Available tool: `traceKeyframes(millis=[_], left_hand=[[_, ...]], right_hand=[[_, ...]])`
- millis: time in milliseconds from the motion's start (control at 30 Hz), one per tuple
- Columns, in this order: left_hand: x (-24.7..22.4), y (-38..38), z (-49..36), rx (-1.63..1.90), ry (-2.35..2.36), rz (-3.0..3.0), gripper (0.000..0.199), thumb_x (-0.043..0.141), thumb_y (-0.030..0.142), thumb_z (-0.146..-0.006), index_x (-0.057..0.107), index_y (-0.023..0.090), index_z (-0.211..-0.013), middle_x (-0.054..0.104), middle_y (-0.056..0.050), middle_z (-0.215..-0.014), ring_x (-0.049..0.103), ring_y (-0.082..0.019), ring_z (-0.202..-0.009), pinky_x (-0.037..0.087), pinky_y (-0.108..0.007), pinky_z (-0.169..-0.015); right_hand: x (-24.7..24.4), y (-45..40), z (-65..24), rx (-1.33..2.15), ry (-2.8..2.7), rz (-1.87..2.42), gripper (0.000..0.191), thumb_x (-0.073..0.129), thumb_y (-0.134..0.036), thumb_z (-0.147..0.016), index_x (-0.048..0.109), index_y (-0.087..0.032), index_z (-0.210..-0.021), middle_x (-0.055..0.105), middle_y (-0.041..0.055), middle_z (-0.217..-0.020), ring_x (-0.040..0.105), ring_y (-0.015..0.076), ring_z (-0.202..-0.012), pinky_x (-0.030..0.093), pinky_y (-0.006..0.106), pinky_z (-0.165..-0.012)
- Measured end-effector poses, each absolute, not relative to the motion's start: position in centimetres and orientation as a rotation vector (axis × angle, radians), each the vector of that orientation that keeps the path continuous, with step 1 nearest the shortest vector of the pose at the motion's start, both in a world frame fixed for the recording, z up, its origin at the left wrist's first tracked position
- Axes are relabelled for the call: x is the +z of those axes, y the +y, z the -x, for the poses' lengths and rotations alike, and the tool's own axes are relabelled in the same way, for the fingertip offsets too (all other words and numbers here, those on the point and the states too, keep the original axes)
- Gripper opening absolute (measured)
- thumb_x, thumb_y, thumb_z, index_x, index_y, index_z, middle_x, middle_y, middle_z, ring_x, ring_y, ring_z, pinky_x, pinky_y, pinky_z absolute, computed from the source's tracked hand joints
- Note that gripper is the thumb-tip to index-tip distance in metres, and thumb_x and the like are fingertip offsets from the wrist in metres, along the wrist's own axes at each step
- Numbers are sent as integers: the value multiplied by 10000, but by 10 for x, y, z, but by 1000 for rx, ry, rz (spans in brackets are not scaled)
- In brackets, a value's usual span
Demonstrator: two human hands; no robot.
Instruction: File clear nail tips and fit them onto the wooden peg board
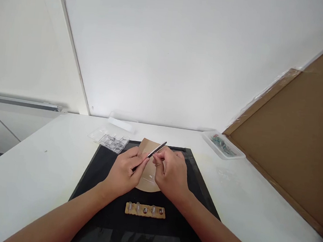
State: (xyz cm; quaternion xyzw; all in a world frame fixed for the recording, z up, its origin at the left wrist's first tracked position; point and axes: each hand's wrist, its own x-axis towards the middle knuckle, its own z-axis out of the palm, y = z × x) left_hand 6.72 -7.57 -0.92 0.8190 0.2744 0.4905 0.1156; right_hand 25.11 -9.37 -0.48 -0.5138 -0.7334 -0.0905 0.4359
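- So a thin flat stick (158,148), dark with a pale face, is being gripped by the left hand (126,167): fingers and thumb are being kept closed around its lower end, and the free end is being pointed up and away to the right.
- The right hand (173,172) is being held just beside the stick, thumb and fingertips being brought together; whether anything tiny is being pinched there can't be told, too small to make out.
- Both hands and the stick are being held over a brown sheet (145,184) with a rounded near edge, and a few little clear bits are being shown on it.
- The sheet is being backed by a black mat (100,180), which is being supported by the white surface (36,185).
- Nearer the camera, a tan strip (141,214) is being carried by the mat, with five small pieces being lined up on it: three clear, two shiny brownish.
- The mat's far left corner is being overlapped by a clear compartment box (114,142) of small pale pieces.
- Far right, greenish packets or similar are being held by a white tray (234,156), right by a cardboard panel (298,139).
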Motion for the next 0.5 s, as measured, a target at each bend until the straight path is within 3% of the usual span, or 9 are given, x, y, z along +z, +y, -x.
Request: traceKeyframes(millis=[500], left_hand=[[-7,-82,-70,1466,795,-2464,192,542,134,-1033,725,144,-976,494,-15,-773,520,-129,-705,432,-264,-631]], right_hand=[[-1,-95,-251,-142,-1780,1273,183,548,-189,-1010,505,-232,-836,705,-21,-749,646,170,-662,356,369,-786]])
